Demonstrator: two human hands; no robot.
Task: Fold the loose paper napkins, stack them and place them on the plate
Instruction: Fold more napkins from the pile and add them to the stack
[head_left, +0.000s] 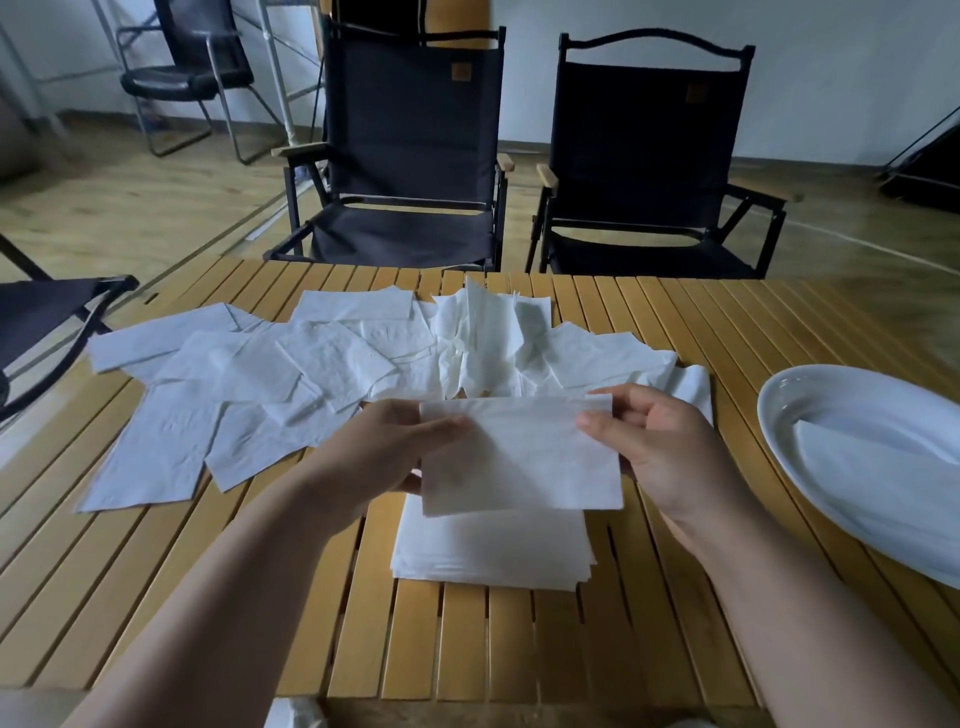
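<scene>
I hold one white folded napkin (519, 457) in the air above the table, my left hand (395, 447) pinching its left edge and my right hand (654, 441) pinching its right edge. Directly below it lies a neat stack of folded napkins (493, 551) on the slatted wooden table (467, 639). Several loose, crumpled napkins (291, 379) are spread across the table behind my hands. A white oval plate (810, 395) sits at the right edge, with a folded napkin (872, 473) lying in it.
Two black folding chairs (410, 156) (649, 161) stand across the table. Another dark chair (47, 322) is at the left edge. An office chair (192, 73) stands far back left on the wooden floor.
</scene>
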